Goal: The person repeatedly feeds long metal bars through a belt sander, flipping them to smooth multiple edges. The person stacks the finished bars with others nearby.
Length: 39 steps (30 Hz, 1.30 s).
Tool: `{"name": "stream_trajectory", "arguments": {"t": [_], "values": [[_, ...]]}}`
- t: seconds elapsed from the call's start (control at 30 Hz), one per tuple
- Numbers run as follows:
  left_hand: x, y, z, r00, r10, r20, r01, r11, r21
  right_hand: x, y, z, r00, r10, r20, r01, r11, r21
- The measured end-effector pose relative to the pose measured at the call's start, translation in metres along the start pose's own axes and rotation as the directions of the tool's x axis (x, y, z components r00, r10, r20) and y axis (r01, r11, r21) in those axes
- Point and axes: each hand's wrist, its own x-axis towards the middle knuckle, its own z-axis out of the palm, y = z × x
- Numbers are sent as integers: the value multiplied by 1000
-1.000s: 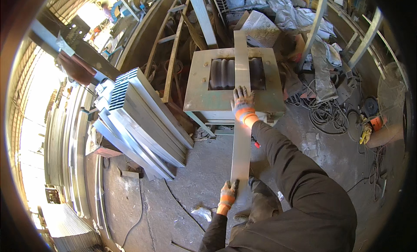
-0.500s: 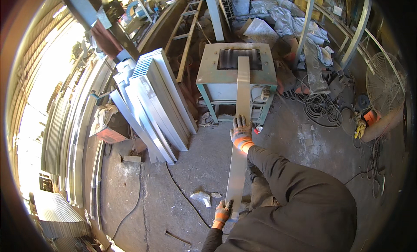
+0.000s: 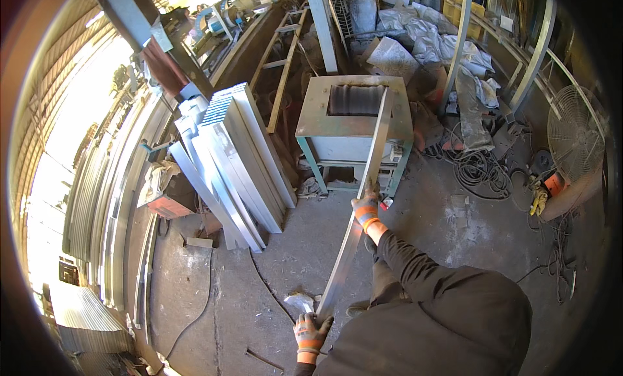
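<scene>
The right hand, gloved, reaches forward on an outstretched arm, its fingers closed around the middle of a long metal bar. The left hand, also gloved, is low and close to the body, gripping the bar's near end, thumb toward the right. The bar slants away between them, its far end at the right side of the machine's top opening; whether they touch I cannot tell.
</scene>
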Motion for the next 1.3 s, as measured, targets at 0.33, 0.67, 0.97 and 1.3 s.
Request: {"name": "stream_trajectory", "arguments": {"t": [0.33, 0.67, 0.97, 1.3], "values": [[322, 58, 168, 803, 287, 522, 190, 707, -681, 332, 29, 59, 990, -71, 124, 36, 964, 265], [689, 308, 269, 543, 129, 830, 839, -38, -543, 754, 11, 151, 954, -270, 132, 285, 672, -684], [682, 272, 284, 580, 79, 811, 804, 103, -585, 726, 23, 162, 944, -326, 48, 270, 684, -678], [407, 122, 251, 359, 381, 852, 933, -120, -339, 427, -7, 94, 948, -277, 157, 312, 706, -636]]}}
